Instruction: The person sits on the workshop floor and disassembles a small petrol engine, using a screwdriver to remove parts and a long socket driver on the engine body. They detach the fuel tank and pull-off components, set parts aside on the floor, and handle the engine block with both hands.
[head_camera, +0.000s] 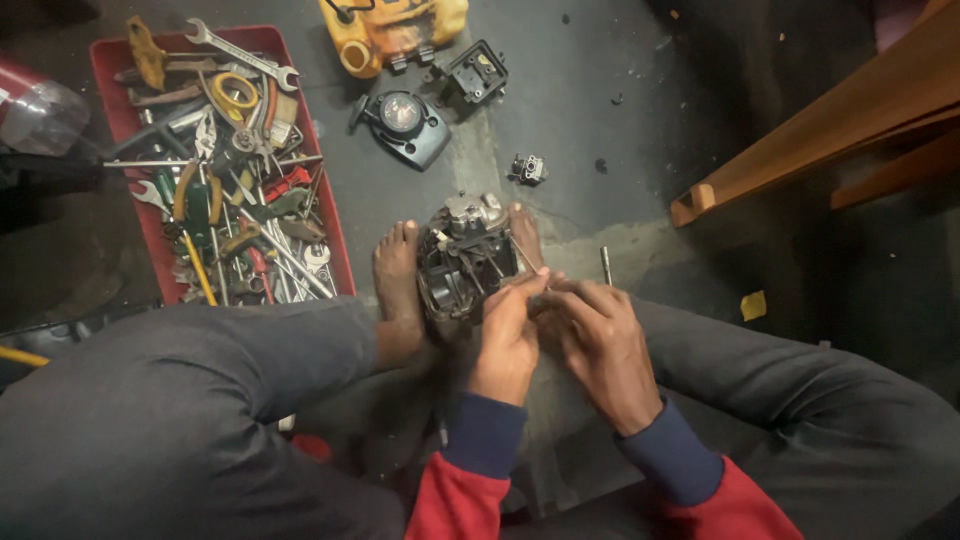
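Grimy metal, a small engine block (462, 258) sits at frame centre, braced between bare feet (398, 290). Just below it, the left hand (508, 335) and right hand (600, 345) meet, fingertips pressed together, pinching a thin rod against its lower right edge; red tool tray (325, 215) upper left.

Red tool tray (110, 60), yellow tank (385, 30)

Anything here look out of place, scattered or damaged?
Yes. Machine parts lie loose on the floor: a black round cover, a black housing and a small metal block. The engine is wedged between bare feet, and tools are heaped in the red tray.
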